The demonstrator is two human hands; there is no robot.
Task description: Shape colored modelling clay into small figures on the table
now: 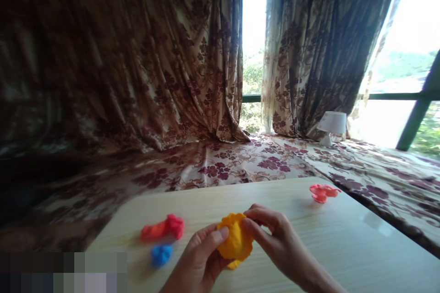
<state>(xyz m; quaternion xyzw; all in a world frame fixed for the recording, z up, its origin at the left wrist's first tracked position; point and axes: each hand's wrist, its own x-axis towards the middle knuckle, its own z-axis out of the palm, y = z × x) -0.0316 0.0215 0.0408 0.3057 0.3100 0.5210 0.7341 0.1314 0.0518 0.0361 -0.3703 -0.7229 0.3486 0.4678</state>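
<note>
Lg. floral curtains (185, 55) well beyond fingers; pale table (192, 201) under & around both hands.

R hand (277, 238): thumb + index closed on upper R edge of yellow piece (237, 240), prob. to work the rim w/o creasing the middle. L hand (197, 254): thumb across near-L part of the face, other fingers behind, so clamped; likely the steadying grip. Yellow thus lies betw. the two sets of fingers, thin, wavy-edged, broad face to wearer, apparently so the rim can be seen & reached.

Red-orange piece (161, 229): on table, L of L fingers, well apart; roll w/ lumpy red end. Off to the side, presumably out of the hands' way.

Coral piece (323, 192): far side, R of R fingers, well apart. Looped; same reason, I'd guess.

Blue lump (161, 254): L of L fingers, just nearside of red-orange.

Sm. yellow bit (233, 264): below main piece, by L fingertips; joined or separate, can't tell.
</note>
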